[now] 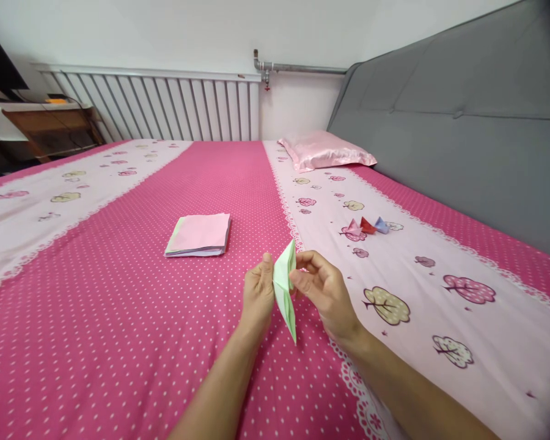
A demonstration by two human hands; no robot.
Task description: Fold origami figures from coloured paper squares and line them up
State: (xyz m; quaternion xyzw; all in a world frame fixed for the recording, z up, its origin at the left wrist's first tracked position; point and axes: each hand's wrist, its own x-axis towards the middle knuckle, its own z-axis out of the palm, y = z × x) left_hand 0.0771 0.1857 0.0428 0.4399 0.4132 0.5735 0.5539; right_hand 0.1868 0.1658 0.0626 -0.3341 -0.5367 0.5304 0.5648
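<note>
A pale green folded paper (pixel 283 282), pointed at both ends, is held upright between my two hands above the bed. My left hand (pixel 258 289) grips it from the left, thumb up along its edge; the fingers behind are mostly hidden. From the right, my right hand (pixel 324 290) pinches the layered side between thumb and fingers. Beyond my left hand lies a stack of coloured paper (pixel 200 233) with a pink sheet on top. Three small folded paper pieces, one pink (pixel 354 228), one red (pixel 367 226) and one blue (pixel 382 225), sit to the right.
The bed's pink dotted and tree-patterned sheet (pixel 119 330) spreads under everything. A pink pillow (pixel 325 150) rests against the grey headboard (pixel 458 122) on the right. A white radiator (pixel 165 105) and a pipe (pixel 302 68) run along the wall. A desk (pixel 50 125) with a dark screen (pixel 0 64) stands far left.
</note>
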